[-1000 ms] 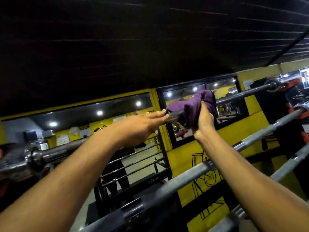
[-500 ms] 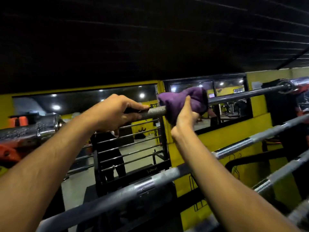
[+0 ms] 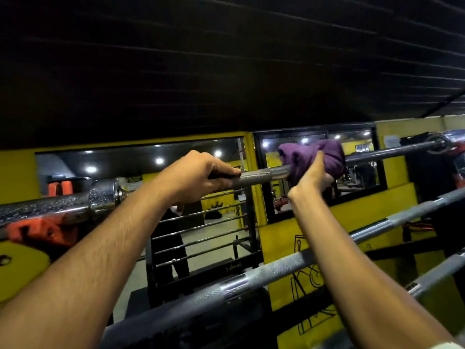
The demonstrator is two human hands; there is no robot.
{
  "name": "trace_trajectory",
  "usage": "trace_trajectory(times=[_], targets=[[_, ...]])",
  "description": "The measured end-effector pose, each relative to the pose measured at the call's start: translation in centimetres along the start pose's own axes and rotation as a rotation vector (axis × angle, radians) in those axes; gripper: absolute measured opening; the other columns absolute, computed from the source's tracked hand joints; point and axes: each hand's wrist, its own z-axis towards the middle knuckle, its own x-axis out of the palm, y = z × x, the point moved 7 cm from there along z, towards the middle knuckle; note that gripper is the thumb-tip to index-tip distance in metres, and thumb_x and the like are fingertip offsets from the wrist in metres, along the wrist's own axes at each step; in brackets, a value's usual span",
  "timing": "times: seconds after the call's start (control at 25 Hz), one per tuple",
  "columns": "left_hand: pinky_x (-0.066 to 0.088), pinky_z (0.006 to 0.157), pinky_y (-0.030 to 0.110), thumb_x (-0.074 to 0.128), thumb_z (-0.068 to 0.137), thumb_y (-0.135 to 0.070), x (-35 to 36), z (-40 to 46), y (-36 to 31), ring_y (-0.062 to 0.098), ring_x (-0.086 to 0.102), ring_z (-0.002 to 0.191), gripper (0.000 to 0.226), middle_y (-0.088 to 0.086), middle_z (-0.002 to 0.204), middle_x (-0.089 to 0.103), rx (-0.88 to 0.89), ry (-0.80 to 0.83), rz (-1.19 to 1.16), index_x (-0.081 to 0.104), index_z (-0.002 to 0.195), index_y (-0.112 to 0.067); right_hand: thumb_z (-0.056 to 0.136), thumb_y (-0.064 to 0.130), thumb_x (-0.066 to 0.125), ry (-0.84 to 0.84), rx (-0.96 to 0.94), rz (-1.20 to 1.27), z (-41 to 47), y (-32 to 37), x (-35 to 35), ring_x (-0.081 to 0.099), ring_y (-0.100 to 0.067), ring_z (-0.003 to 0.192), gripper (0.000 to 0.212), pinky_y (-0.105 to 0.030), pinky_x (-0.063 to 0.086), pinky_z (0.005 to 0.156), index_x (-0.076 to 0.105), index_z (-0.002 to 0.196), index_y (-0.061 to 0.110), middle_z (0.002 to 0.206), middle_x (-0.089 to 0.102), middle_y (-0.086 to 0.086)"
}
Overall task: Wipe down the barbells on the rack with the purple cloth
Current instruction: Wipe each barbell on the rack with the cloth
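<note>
walls: yellow (image 3: 364, 212) | ceiling: dark (image 3: 226, 59) | mirrors (image 3: 125, 159): black-framed, reflecting round lights | floor: grey (image 3: 216, 238)

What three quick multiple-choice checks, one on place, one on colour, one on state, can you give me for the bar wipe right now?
1. Where is the purple cloth?
A. wrapped round the top barbell
B. on the floor
C. draped over the lowest bar

2. What colour is the wall behind the rack?
A. white
B. yellow
C. blue

3. What is the left hand doing?
A. hanging free
B. holding a second cloth
C. gripping the top barbell

Answers: 1 A, the right hand holds the cloth bunched round that bar. 2 B, yellow paint surrounds the mirrors. 3 C, its fingers curl over the knurled section.
</note>
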Motion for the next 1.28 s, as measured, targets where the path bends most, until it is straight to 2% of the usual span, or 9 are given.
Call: trace_trajectory(times=[0.2, 0.32, 0.44, 0.64, 0.76, 0.84, 0.92, 1.08, 1.28], targets=[[0.052, 0.089, 0.026, 0.068, 0.093, -0.030, 0.1, 0.1, 0.0, 0.003, 0.061, 0.103, 0.036, -0.014, 0.122, 0.068, 0.001, -0.018, 0.010, 0.065, 0.128, -0.041, 0.062, 0.075, 0.075, 0.243, -0.127, -0.291, -4.9, -2.4, -0.5, 0.067, -0.021, 0.112, 0.100, -0.047, 0.054, 0.101, 0.050, 0.138, 0.015, 0.124, 0.068, -0.002], [0.054, 0.095, 0.033, 0.069, 0.092, -0.033, 0.2, 0.2, 0.2, 0.003, 0.061, 0.107, 0.035, -0.017, 0.123, 0.067, -0.007, -0.030, 0.002, 0.065, 0.126, -0.044, 0.073, 0.062, 0.079, 0.208, -0.166, -0.457, -2.4, 0.5, -3.2, 0.073, -0.024, 0.096, 0.061, -0.043, 0.061, 0.084, 0.070, 0.106, 0.011, 0.099, 0.076, -0.004], [0.055, 0.094, 0.034, 0.070, 0.091, -0.033, 0.0, 0.1, 0.6, 0.000, 0.062, 0.104, 0.035, -0.020, 0.119, 0.068, -0.009, -0.020, -0.037, 0.066, 0.125, -0.045, 0.078, 0.055, 0.077, 0.218, -0.244, -0.555, -3.6, 1.9, -4.8, 0.073, -0.028, 0.094, 0.049, -0.045, 0.062, 0.079, 0.069, 0.104, 0.013, 0.095, 0.076, -0.004], [0.054, 0.096, 0.035, 0.066, 0.094, -0.034, -0.1, -0.5, -0.2, 0.002, 0.060, 0.108, 0.041, -0.015, 0.125, 0.065, -0.004, 0.054, 0.013, 0.058, 0.132, -0.046, 0.092, 0.036, 0.068, 0.574, -0.833, -0.538, -11.9, 7.9, -1.8, 0.066, -0.008, 0.102, 0.038, -0.024, 0.056, 0.082, 0.051, 0.125, 0.030, 0.108, 0.066, 0.019], [0.047, 0.105, 0.033, 0.062, 0.097, -0.037, -1.3, -2.6, 0.3, 0.003, 0.055, 0.120, 0.047, -0.015, 0.140, 0.056, -0.032, 0.144, 0.073, 0.049, 0.141, -0.047, 0.098, 0.036, 0.056, 0.851, -1.256, -0.842, -15.1, 7.7, 2.6, 0.065, -0.021, 0.104, 0.041, -0.033, 0.056, 0.083, 0.042, 0.135, 0.026, 0.120, 0.063, -0.001], [0.040, 0.111, 0.033, 0.055, 0.099, -0.044, -2.8, -4.4, 1.6, 0.004, 0.045, 0.133, 0.047, -0.020, 0.150, 0.044, -0.072, 0.146, 0.220, 0.045, 0.144, -0.046, 0.095, 0.045, 0.048, 0.934, -1.441, -1.279, -15.2, 4.0, 4.7, 0.052, -0.032, 0.128, 0.058, -0.046, 0.045, 0.105, 0.039, 0.146, 0.018, 0.139, 0.055, -0.015], [0.040, 0.111, 0.038, 0.045, 0.101, -0.052, -4.2, -6.2, 2.4, 0.005, 0.039, 0.139, 0.046, -0.028, 0.155, 0.033, -0.104, 0.148, 0.416, 0.038, 0.146, -0.050, 0.096, 0.060, 0.038, 1.007, -1.432, -1.538, -14.2, 0.5, 4.7, 0.044, -0.026, 0.135, 0.064, -0.048, 0.032, 0.116, 0.046, 0.143, 0.019, 0.143, 0.053, -0.008], [0.047, 0.101, 0.034, 0.028, 0.102, -0.058, -5.7, -9.3, 3.0, 0.006, 0.044, 0.134, 0.047, -0.027, 0.152, 0.038, -0.140, 0.121, 0.578, 0.029, 0.149, -0.053, 0.092, 0.065, 0.032, 0.945, -1.369, -1.506, -13.7, 1.0, 6.2, 0.052, -0.021, 0.083, 0.035, -0.042, 0.041, 0.085, 0.044, 0.088, 0.031, 0.083, 0.049, 0.009], [0.046, 0.098, 0.029, 0.029, 0.104, -0.054, -5.6, -9.9, 3.1, 0.009, 0.050, 0.126, 0.048, -0.016, 0.142, 0.053, -0.127, 0.095, 0.591, 0.028, 0.151, -0.047, 0.085, 0.071, 0.024, 0.762, -1.266, -1.593, -16.4, -1.2, 8.9, 0.057, -0.022, 0.074, 0.061, -0.041, 0.043, 0.084, 0.063, 0.083, 0.024, 0.078, 0.065, 0.001]])
